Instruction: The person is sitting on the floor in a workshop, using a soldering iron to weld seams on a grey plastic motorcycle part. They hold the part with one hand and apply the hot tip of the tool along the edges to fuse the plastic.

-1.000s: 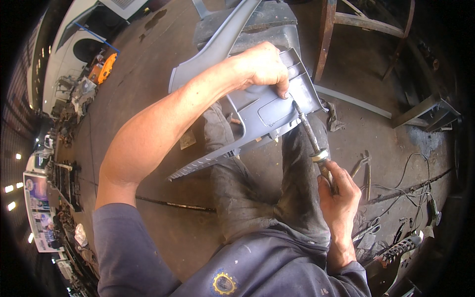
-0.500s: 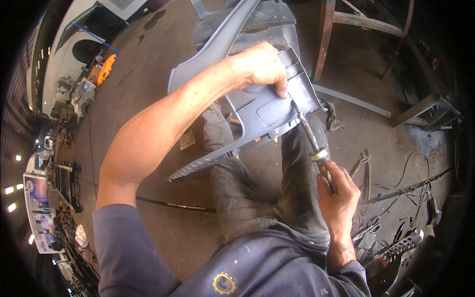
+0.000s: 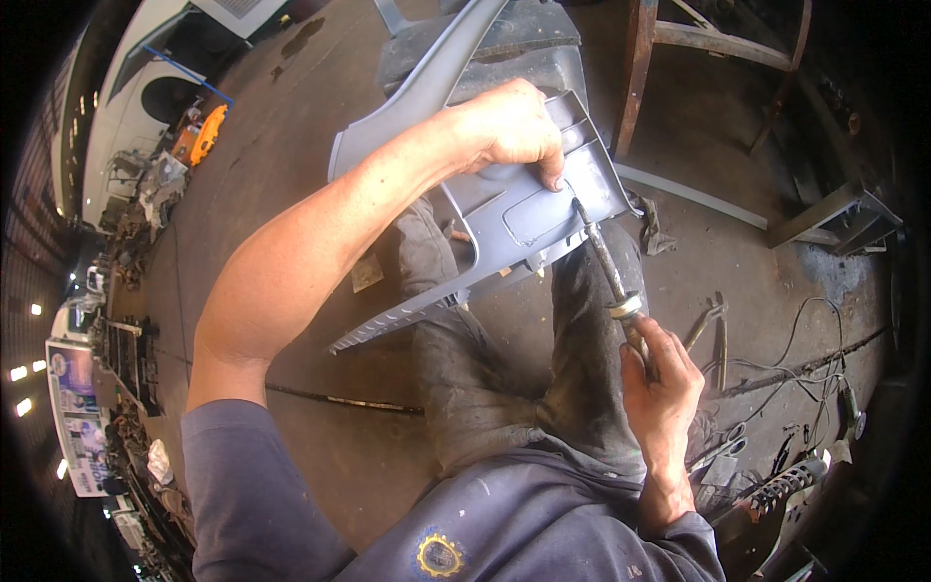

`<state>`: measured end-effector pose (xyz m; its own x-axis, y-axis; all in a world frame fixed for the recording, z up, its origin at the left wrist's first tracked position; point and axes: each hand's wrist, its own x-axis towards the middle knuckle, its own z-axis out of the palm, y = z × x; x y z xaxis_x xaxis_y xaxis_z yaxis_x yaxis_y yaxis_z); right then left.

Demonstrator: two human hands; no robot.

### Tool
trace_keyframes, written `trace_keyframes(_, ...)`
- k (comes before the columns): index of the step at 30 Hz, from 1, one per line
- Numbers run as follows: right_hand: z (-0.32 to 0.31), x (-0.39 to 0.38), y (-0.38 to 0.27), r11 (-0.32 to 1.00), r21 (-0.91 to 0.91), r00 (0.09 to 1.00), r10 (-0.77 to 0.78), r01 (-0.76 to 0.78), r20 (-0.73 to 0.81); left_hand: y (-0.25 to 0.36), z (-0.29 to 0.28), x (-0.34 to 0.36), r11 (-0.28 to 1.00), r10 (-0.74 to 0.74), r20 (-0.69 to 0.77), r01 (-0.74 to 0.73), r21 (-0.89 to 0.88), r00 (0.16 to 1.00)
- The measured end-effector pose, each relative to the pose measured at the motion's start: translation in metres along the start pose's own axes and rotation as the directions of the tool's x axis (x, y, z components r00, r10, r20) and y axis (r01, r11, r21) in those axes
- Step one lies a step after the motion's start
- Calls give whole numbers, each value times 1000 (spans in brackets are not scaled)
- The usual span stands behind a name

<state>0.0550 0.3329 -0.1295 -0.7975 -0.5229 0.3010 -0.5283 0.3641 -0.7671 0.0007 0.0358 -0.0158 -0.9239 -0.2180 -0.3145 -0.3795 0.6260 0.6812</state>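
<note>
A grey moulded plastic trim panel [image 3: 493, 221] lies tilted across my thighs, its inner side with ribs facing up. My left hand [image 3: 514, 131] reaches over it, fingers curled, with one fingertip pressed down at the end of a thin bent wire [image 3: 517, 236] lying on the surface. My right hand [image 3: 662, 378] grips the handle of a soldering iron [image 3: 603, 257] from the right. Its dark tip touches the panel just beside my left fingertip, near the wire. The undersides of my left fingers are hidden.
Beyond the panel stands a dark stool or seat [image 3: 524, 58]. A rusty metal frame [image 3: 635, 78] rises at the far right. Pliers [image 3: 718, 335], a looped cable [image 3: 810, 373] and scissors [image 3: 732, 446] lie on the floor to my right. Car parts [image 3: 126, 233] line the left side.
The soldering iron's tip has shifted very slightly against the panel. Both hands and the panel otherwise hold nearly the same position.
</note>
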Motion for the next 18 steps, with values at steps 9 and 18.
trace_keyframes(9,1,3,2,1000,0,1000,9,-9,13,2,-3,0,998,-46,18,47,-36,999)
trace_keyframes(18,4,-2,9,999,3,999,-35,35,-32,1,-2,2,1000,-22,21,22,1,1000)
